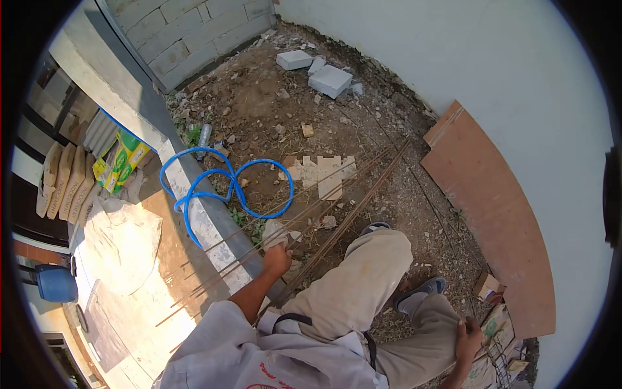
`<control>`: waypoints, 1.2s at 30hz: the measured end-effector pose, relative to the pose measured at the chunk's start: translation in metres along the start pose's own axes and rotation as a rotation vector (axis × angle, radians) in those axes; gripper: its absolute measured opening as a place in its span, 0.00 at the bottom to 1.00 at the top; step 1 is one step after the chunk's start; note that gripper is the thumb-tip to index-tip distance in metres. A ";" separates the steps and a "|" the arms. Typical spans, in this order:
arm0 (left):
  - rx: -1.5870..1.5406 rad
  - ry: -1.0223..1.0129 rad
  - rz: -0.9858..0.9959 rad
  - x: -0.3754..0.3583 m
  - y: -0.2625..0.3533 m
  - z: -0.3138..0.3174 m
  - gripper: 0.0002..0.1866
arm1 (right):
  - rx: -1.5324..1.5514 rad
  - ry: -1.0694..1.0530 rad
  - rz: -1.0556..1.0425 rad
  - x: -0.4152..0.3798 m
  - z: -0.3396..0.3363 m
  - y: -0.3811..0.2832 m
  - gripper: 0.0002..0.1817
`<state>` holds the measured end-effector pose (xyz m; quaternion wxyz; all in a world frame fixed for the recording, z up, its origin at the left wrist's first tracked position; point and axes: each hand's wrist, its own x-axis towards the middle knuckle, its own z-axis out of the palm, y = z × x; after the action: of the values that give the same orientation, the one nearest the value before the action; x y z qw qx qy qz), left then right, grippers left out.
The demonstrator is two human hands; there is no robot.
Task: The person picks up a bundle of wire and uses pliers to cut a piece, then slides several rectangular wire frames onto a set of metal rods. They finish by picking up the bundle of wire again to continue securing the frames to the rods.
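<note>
My left hand (277, 260) reaches forward beside the low wall, its fingers closed around one of the thin steel rods (317, 209). Several of these rods slant from the sunlit floor across the wall to the dirt. Just past the fingers lies a pale lump (275, 235), whose kind I cannot make out. A tighter bundle of rods (353, 227) runs alongside, close to my bent leg. My right hand (469, 340) rests by my other knee, fingers loosely bent and apart, with nothing visible in it.
A looped blue hose (290, 194) drapes over the low wall (223, 249). White blocks (330, 81) and broken tile pieces (329, 178) lie on the dirt. A brown board (492, 214) leans at the right wall. Cement bags (68, 181) and a blue drum (56, 283) stand left.
</note>
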<state>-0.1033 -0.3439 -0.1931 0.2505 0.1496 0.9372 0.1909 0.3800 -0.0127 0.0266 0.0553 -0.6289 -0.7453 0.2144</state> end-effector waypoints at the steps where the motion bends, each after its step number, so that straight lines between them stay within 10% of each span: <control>1: 0.012 0.011 0.005 -0.002 0.004 -0.006 0.14 | -0.004 0.007 -0.005 0.000 0.002 0.001 0.23; 16: 0.090 0.148 0.304 0.014 -0.003 -0.002 0.08 | -0.030 -0.009 -0.032 0.004 0.006 -0.016 0.22; 36: 0.123 0.319 0.219 0.037 -0.007 0.008 0.12 | -0.115 -0.038 -0.111 0.009 0.003 -0.007 0.23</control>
<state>-0.1308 -0.3338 -0.2176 0.0672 0.2336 0.9530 0.1810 0.3711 -0.0060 0.0247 0.0168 -0.5846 -0.7910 0.1796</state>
